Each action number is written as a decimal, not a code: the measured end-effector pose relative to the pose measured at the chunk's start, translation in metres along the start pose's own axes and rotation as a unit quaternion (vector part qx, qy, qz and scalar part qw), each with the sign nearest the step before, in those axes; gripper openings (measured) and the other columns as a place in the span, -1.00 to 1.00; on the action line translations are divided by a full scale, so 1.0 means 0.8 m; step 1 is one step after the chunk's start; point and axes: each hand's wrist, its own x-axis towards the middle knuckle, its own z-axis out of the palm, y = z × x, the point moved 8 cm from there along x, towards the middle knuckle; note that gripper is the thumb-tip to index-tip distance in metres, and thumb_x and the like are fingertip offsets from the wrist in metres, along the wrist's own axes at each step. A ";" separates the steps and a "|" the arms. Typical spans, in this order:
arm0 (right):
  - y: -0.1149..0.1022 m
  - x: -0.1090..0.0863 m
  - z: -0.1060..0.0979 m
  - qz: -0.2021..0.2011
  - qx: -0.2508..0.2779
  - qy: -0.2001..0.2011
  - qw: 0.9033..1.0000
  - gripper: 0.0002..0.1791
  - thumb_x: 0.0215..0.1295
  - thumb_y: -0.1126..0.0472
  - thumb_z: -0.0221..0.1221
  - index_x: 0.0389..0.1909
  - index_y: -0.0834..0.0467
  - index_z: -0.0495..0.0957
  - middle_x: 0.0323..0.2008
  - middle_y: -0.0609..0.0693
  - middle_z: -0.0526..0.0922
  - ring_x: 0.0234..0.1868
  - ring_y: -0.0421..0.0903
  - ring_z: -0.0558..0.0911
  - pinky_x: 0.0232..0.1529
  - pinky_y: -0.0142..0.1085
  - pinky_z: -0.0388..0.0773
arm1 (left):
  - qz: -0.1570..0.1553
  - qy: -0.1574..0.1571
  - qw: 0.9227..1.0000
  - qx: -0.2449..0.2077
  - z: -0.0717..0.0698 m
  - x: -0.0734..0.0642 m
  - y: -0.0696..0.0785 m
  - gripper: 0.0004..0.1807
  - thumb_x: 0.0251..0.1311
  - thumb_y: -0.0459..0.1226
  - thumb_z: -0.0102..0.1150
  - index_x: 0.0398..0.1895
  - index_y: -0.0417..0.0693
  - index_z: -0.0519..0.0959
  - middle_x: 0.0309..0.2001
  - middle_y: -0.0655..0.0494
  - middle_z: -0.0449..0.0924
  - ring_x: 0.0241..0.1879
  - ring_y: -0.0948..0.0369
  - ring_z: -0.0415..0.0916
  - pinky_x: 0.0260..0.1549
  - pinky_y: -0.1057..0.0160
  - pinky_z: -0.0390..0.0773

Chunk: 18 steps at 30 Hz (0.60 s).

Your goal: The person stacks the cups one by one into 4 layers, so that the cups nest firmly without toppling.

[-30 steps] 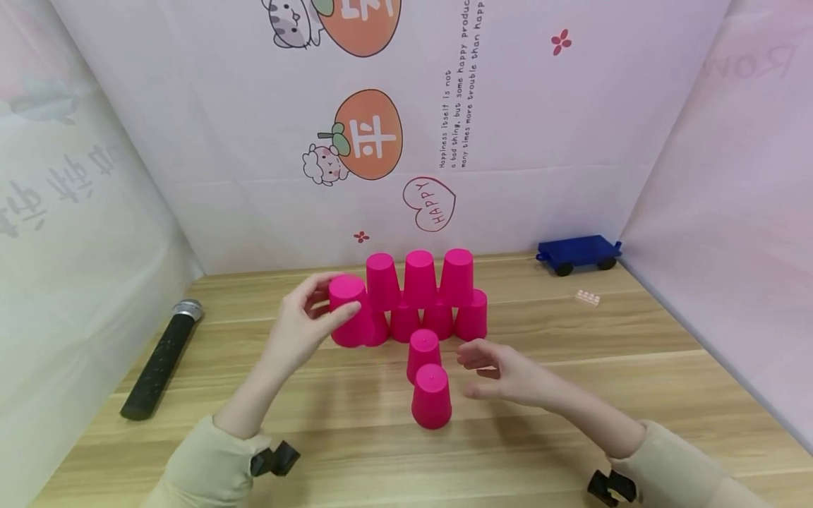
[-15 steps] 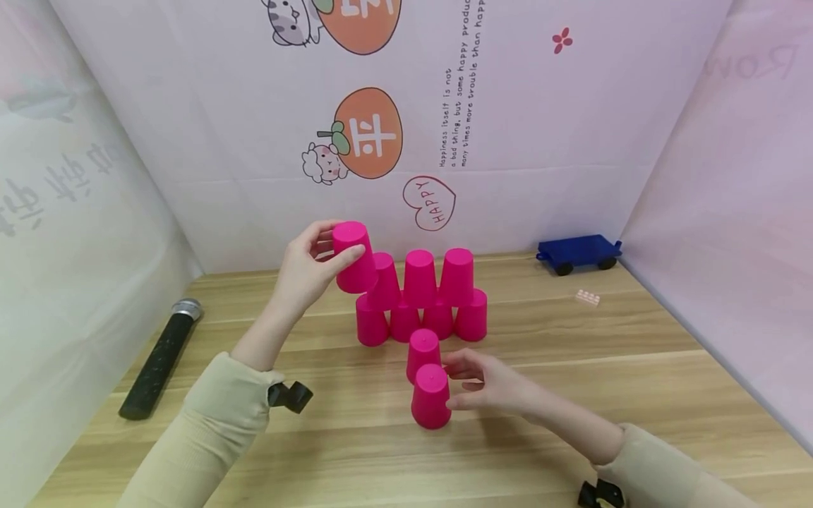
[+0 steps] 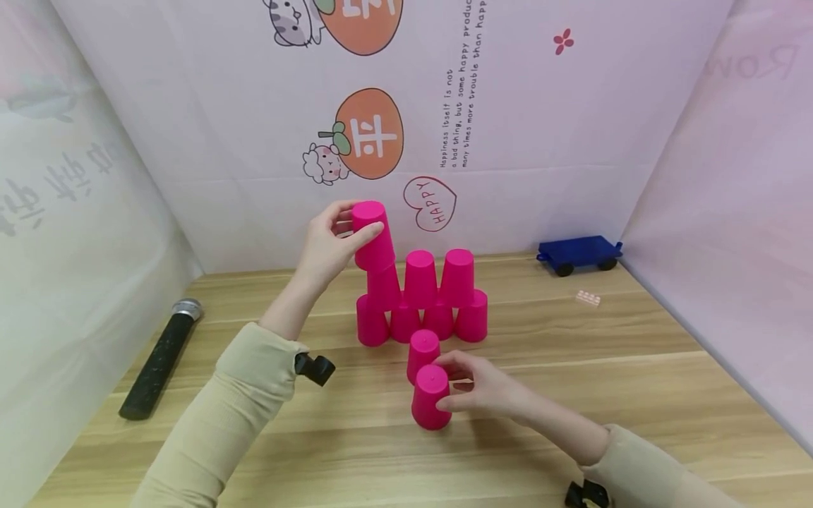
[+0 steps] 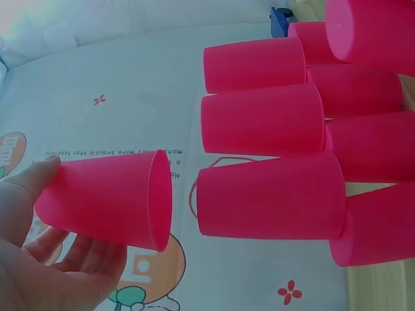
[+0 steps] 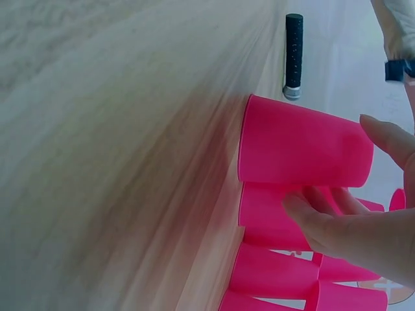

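My left hand grips an upside-down pink cup between thumb and fingers. That cup hangs over the left cup of the stack's upper row; the left wrist view shows a small gap between them. Three cups make up this upper row, including a middle cup and a right cup. They rest on a lower row of several pink cups. In front, my right hand holds the nearest pink cup, thumb on one side and fingers on the other. Just behind it stands another pink cup.
A black microphone lies at the left of the wooden table. Toward the back right are a blue toy cart and a small pale pink studded brick. A printed cloth wall stands behind.
The left hand has raised its cup from beside the lower row to above the upper row's left cup. My right hand has moved left onto the front cup.
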 end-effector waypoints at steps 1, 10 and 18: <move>0.000 0.001 0.001 -0.002 0.001 0.000 1.000 -0.40 0.07 0.17 0.35 0.14 0.21 0.38 0.03 0.10 0.52 0.07 0.03 0.49 0.15 0.03 0.48 | 0.000 -0.002 1.000 0.000 0.003 0.003 0.001 -0.39 0.06 -0.03 0.31 0.20 0.08 0.41 0.10 0.03 0.49 0.07 0.09 0.48 0.02 0.08 0.58; 0.001 0.006 0.006 -0.010 0.005 -0.001 1.000 -0.42 0.08 0.18 0.34 0.12 0.20 0.39 0.03 0.10 0.52 0.06 0.02 0.49 0.16 0.09 0.46 | -0.020 -0.019 0.999 -0.020 0.034 0.023 -0.004 -0.40 0.07 -0.07 0.31 0.21 0.08 0.39 0.11 0.03 0.47 0.08 0.09 0.45 -0.02 0.09 0.60; 0.000 0.006 0.005 -0.007 0.005 0.002 1.000 -0.44 0.08 0.18 0.34 0.11 0.18 0.40 0.02 0.08 0.53 0.06 0.02 0.50 0.14 0.07 0.48 | -0.024 -0.017 0.999 -0.018 0.050 0.026 -0.008 -0.42 0.08 -0.11 0.31 0.19 0.02 0.41 0.10 -0.01 0.49 0.07 0.06 0.47 0.02 0.09 0.57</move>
